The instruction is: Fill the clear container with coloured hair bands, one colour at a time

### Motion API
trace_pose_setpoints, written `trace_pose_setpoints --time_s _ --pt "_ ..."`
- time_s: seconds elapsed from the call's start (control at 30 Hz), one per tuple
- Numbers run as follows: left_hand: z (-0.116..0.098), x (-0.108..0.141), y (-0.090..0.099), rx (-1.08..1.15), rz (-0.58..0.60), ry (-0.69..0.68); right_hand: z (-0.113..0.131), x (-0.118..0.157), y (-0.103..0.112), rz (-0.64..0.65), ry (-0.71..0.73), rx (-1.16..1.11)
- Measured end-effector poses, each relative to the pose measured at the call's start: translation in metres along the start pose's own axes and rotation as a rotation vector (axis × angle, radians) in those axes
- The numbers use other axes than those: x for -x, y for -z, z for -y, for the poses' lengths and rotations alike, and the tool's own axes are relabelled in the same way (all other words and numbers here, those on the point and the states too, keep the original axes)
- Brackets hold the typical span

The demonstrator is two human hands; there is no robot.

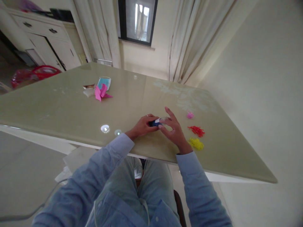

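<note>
My left hand (144, 125) is wrapped round the dark end of a small container (155, 122), held sideways just above the table near its front edge. The container has a dark blue body, a pale patch and a clear, see-through end; its exact kind is hard to make out. At that clear end, the thumb and fingers of my right hand (174, 128) close on it, while one finger points up and away. To the right of my right hand lie small heaps of thin strands: pink (190, 114), red (197, 131) and yellow (196, 143).
On the left part of the glossy green table (66, 110) lie a blue face mask (104, 82), a folded pink paper piece (101, 92) and a small brown-and-white packet (89, 86). Curtains (187, 41) and a wall border the far side. A white cabinet (47, 37) stands back left.
</note>
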State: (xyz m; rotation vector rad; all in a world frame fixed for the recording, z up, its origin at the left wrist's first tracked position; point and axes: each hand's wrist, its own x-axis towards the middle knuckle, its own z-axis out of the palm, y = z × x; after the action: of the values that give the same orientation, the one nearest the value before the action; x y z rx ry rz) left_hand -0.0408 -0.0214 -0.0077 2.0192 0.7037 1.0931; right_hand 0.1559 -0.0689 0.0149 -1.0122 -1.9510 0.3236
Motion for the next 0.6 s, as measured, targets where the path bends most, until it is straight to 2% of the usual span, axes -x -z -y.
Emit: trace_pose_setpoints --time_s 0.1,0.17,0.47,0.6 --pt "0.002 0.0 -0.001 0.066 0.01 0.003 0.001 -0.009 0.006 0.138 0.0 0.074" --pt "0.003 0.0 -0.001 0.128 0.013 0.018 0.002 -0.014 0.008 0.18 0.0 0.111" --pt "0.001 -0.004 0.0 0.355 -0.011 0.185 0.017 -0.017 0.031 0.061 -0.078 0.158" --pt "-0.003 -0.003 0.0 0.425 0.009 0.235 0.021 -0.02 0.034 0.137 -0.092 0.292"
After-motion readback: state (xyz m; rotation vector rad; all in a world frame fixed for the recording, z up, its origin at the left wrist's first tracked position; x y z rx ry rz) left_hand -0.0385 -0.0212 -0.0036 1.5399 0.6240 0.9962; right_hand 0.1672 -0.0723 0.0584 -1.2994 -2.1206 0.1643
